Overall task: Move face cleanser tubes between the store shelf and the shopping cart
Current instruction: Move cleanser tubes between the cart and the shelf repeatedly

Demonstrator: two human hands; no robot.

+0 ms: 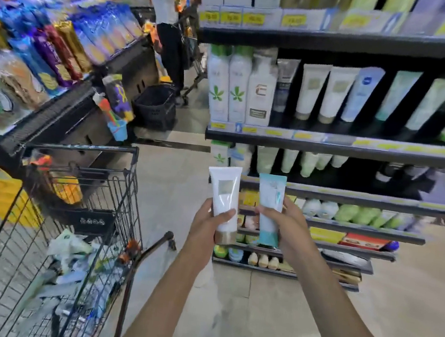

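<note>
My left hand (207, 226) grips a white cleanser tube with a gold cap (225, 196), held upright with the cap down. Beside it, my right hand (289, 226) grips a pale blue tube with a teal cap (271, 193), also cap down. Both tubes hang in the air in front of the lower store shelves (351, 198). More tubes of the same kinds (312, 91) stand on the shelf at eye height. The wire shopping cart (116, 211) stands to the left of my arms, with several tubes and packets lying in its basket (71, 267).
A snack display (64, 39) fills the left side behind the cart. A person (168, 48) stands further down the aisle next to a black plastic basket (155, 105) on the floor. Bare floor (255, 310) lies under my arms.
</note>
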